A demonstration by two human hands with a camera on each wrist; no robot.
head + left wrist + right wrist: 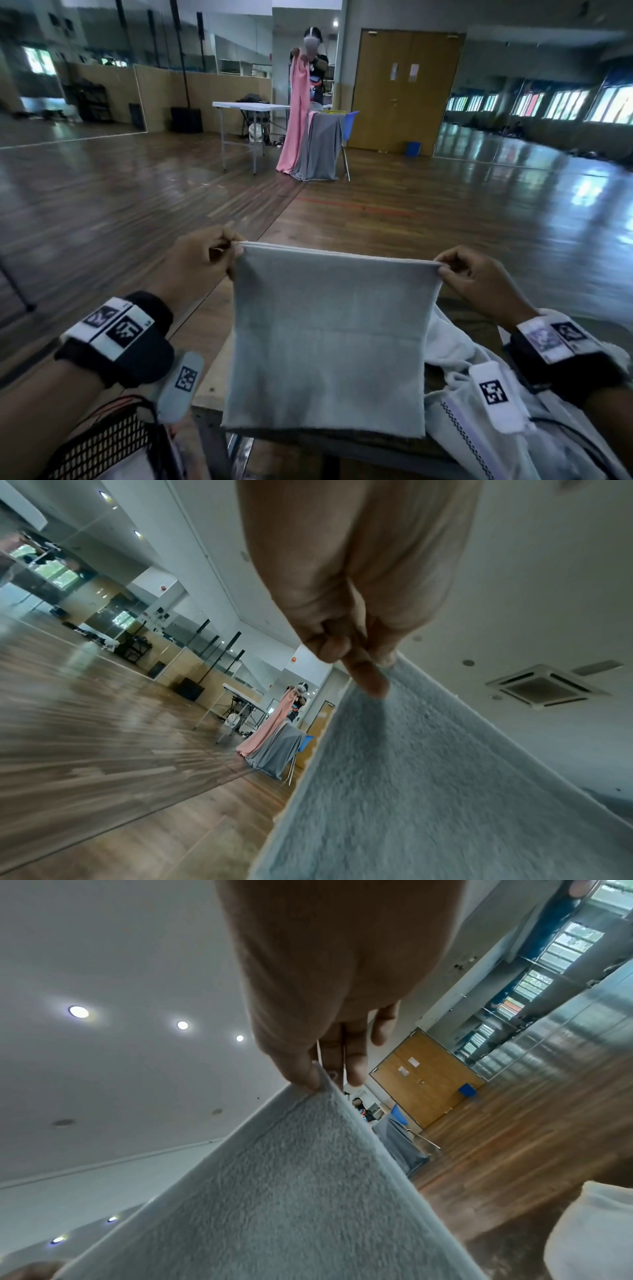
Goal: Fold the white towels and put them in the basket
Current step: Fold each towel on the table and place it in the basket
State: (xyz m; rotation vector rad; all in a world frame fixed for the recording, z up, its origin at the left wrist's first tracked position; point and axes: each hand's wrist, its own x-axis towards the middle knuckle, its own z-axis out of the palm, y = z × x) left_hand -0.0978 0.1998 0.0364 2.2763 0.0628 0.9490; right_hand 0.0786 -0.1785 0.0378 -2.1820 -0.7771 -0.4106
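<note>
A white towel (329, 335), folded double, hangs in the air in front of me above the wooden table (212, 383). My left hand (236, 251) pinches its top left corner and my right hand (442, 267) pinches its top right corner, so the top edge is stretched level. The left wrist view shows my left hand (369, 666) pinching the towel (428, 791). In the right wrist view my right hand (320, 1081) pinches the towel (291, 1191) at its hem. A black mesh basket (102, 445) sits at the bottom left. More white towels (479, 428) lie crumpled at the right.
Another person (313, 61) stands across the room holding up a pink cloth (296, 116) beside a chair draped in grey cloth (320, 147) and a white folding table (246, 106). Wooden floor (137, 205) stretches between us. A wooden double door (404, 89) is at the back.
</note>
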